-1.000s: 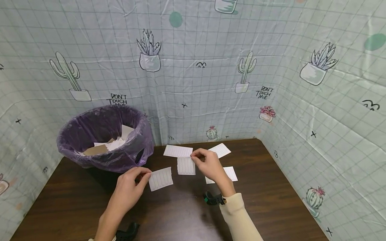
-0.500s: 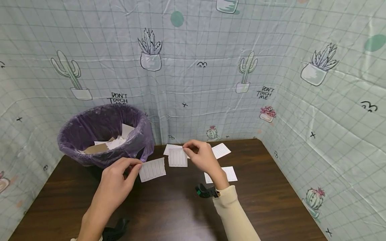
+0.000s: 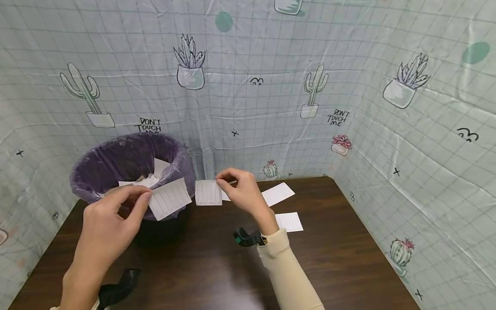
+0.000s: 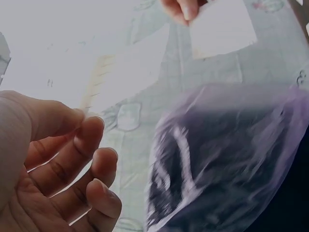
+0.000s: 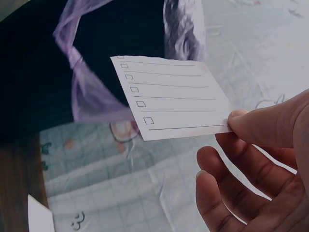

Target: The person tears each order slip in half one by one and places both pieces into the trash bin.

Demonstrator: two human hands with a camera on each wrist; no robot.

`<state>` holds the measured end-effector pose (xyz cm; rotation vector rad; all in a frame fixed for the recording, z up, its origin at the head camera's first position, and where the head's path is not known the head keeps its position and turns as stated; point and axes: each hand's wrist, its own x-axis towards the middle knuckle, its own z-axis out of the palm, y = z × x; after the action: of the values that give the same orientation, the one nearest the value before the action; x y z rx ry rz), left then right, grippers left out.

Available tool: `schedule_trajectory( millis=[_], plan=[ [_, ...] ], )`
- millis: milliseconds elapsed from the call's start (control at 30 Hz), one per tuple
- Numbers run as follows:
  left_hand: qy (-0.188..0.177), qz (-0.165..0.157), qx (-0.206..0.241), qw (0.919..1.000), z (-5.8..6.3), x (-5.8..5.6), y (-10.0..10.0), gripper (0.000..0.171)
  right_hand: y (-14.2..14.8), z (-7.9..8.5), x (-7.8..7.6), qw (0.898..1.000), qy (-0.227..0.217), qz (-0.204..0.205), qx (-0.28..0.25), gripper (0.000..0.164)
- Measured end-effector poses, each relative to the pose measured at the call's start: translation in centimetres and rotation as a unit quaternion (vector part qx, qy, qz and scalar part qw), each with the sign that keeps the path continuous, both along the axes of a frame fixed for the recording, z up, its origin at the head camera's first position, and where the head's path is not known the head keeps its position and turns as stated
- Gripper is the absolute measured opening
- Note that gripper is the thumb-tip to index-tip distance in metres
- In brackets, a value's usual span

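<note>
My left hand (image 3: pixel 112 219) pinches one corner of a lined piece of paper (image 3: pixel 170 199) between thumb and forefinger, in front of the bin's near rim. In the right wrist view, a second lined piece of paper (image 5: pixel 169 99) with a column of small checkboxes is pinched at its corner by my right hand (image 5: pixel 260 164). The head view has this right hand just right of the bin, above the table. A black bin with a purple liner (image 3: pixel 128 146) stands at the back left, with white and brown paper scraps (image 3: pixel 149 181) inside.
On the dark wooden table (image 3: pixel 329 258), two lined paper pieces lie to the right: a farther one (image 3: pixel 278 194) and a nearer one (image 3: pixel 289 221). Another piece (image 3: pixel 226 196) is mostly hidden behind my right hand. A patterned cloth backdrop (image 3: pixel 248 103) encloses the table's back and sides.
Both hands have moved left and up, each carrying its piece of paper. The left piece now overlaps the bin's rim in view; the right piece has come close beside the bin.
</note>
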<state>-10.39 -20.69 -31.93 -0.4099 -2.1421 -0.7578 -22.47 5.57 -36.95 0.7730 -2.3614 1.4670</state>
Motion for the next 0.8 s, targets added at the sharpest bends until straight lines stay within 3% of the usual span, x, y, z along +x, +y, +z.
schedule_trajectory(
  millis=[333,800],
  plan=[
    [0.036,0.024,0.008,0.999,1.1,0.3,-2.3,0.017,-1.8,2.2,0.1,1.0,0.013,0.018,0.003,0.01],
    [0.059,0.036,0.015,0.9975,2.5,0.7,-3.0,0.014,-2.1,4.2,0.2,0.999,0.027,0.033,-0.013,0.011]
  ],
)
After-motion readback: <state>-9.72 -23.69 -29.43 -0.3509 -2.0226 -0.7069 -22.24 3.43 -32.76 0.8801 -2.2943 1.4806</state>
